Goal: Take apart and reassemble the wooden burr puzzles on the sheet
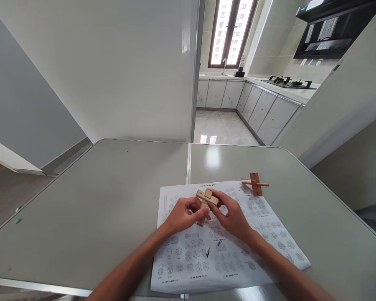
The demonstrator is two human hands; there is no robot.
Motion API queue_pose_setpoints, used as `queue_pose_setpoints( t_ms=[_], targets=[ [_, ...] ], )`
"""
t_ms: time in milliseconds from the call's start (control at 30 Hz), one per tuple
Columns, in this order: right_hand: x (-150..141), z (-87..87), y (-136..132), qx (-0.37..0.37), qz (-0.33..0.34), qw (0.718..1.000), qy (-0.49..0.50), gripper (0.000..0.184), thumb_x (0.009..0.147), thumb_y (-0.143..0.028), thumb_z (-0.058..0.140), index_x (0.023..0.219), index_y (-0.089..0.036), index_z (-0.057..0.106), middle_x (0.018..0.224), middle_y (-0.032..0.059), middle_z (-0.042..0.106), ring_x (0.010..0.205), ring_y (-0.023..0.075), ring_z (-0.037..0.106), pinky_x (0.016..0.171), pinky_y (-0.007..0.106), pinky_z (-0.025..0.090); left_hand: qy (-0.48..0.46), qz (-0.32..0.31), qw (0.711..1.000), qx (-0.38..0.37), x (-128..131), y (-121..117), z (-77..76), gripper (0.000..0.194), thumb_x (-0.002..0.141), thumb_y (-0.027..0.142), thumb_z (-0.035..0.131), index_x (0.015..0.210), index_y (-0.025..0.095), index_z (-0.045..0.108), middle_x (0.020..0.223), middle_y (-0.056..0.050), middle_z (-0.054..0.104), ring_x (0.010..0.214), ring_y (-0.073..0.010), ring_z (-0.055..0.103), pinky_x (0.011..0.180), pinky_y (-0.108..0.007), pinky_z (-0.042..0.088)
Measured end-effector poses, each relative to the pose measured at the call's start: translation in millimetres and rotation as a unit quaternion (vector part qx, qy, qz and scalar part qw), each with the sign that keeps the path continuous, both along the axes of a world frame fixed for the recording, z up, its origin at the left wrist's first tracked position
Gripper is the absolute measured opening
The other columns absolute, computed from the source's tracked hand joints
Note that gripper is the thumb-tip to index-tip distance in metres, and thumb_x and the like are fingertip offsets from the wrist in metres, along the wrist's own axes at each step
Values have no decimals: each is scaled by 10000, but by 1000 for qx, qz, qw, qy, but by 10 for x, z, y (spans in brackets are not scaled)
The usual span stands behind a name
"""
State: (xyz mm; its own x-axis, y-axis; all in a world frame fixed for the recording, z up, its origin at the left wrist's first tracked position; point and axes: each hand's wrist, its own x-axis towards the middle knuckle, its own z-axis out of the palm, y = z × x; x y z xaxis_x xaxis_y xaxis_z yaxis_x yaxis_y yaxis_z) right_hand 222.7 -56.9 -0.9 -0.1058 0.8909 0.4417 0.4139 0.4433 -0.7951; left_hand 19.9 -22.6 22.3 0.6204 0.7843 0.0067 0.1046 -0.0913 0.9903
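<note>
Above a printed sheet of diagrams (pixel 203 267), my two hands hold small pale wooden puzzle pieces close together. My left hand (pixel 188 215) pinches a lower wooden piece (pixel 201 222) that points down toward the paper. In the fingers of my right hand (pixel 230 213) is an upper wooden piece (pixel 211 198), a notched bar with a dark mark on one end. The two pieces meet between my fingertips; whether they interlock is hidden. To the right, a reddish-brown wooden piece crossed by a thin rod (pixel 256 184) rests at the sheet's upper right edge.
The paper lies on a grey folding table (pixel 81 217) with a metal seam down its middle. A small green scrap (pixel 17 221) is near the left edge. Past the table, a doorway opens to a kitchen with white cabinets (pixel 263 108) and a gas stove (pixel 288 82).
</note>
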Motion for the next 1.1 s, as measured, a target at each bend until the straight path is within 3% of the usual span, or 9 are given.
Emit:
queue_pose_setpoints(
  t_ms=[100, 200, 333, 433, 600, 700, 867, 1000, 1100],
  targets=[
    [3, 22, -1, -21, 17, 999, 18, 261, 1037, -330, 555, 1277, -253, 622, 1145, 83, 752, 919, 222, 728, 800, 370, 635, 9, -8, 1000, 12, -18, 23, -9, 333, 920, 475, 708, 868, 146, 709, 786, -60, 739, 701, -170, 684, 694, -294, 524],
    [10, 31, 3, -40, 21, 998, 45, 280, 1042, -357, 547, 1286, -241, 619, 1113, 84, 756, 893, 227, 735, 780, 372, 639, 22, 11, 999, 32, -49, 70, -29, 368, 830, 499, 798, 917, 164, 674, 773, -20, 687, 679, -148, 638, 656, -271, 496],
    [2, 32, 1, -62, 38, 995, 70, 295, 1050, -384, 522, 1279, -231, 625, 1026, 68, 760, 795, 208, 733, 719, 354, 641, 34, 41, 998, 44, -75, 99, -21, 652, 710, 486, 899, 1219, 214, 596, 839, 8, 661, 665, -128, 588, 655, -266, 500],
    [-13, 33, -12, -80, 52, 992, 81, 309, 1050, -386, 522, 1300, -235, 621, 1041, 72, 764, 828, 218, 746, 729, 358, 642, 34, 30, 997, 55, -64, 83, 14, 810, 707, 451, 906, 1403, 273, 533, 956, -10, 679, 707, -131, 591, 704, -280, 526],
    [-24, 28, -9, -91, 61, 991, 79, 315, 1038, -381, 548, 1320, -251, 604, 1088, 71, 757, 944, 233, 753, 844, 389, 636, 8, 36, 998, 54, -52, 89, 44, 618, 745, 401, 883, 1295, 251, 644, 1037, -38, 702, 750, -133, 603, 767, -292, 540],
    [0, 20, 24, -72, 34, 995, 53, 341, 1026, -373, 567, 1345, -255, 560, 1033, 62, 739, 846, 211, 736, 769, 368, 635, -23, 76, 996, 28, -81, 150, 27, 605, 730, 399, 893, 1260, 228, 655, 1015, -46, 697, 794, -151, 622, 797, -302, 551],
    [79, 7, 61, 2, 22, 996, -88, 194, 971, -349, 657, 1141, -255, 652, 1026, 63, 695, 814, 209, 685, 699, 355, 597, -62, 162, 985, -7, -125, 248, -27, 640, 724, 401, 899, 1277, 236, 621, 1061, -55, 692, 785, -135, 604, 732, -270, 553],
    [119, -16, 51, 36, 75, 984, -159, 483, 859, -364, 802, 1305, -288, 633, 1180, 97, 649, 988, 253, 684, 841, 417, 610, -83, 171, 982, -19, -131, 268, -72, 671, 726, 358, 904, 1314, 268, 593, 1184, -59, 672, 786, -111, 593, 731, -259, 560],
    [116, -42, 40, 41, 101, 973, -202, 625, 773, -417, 880, 1342, -324, 638, 1224, 109, 625, 1035, 282, 664, 850, 450, 609, -80, 175, 981, -15, -134, 266, -98, 689, 722, 347, 905, 1328, 285, 582, 1216, -55, 668, 786, -108, 602, 730, -262, 563]
  ],
)
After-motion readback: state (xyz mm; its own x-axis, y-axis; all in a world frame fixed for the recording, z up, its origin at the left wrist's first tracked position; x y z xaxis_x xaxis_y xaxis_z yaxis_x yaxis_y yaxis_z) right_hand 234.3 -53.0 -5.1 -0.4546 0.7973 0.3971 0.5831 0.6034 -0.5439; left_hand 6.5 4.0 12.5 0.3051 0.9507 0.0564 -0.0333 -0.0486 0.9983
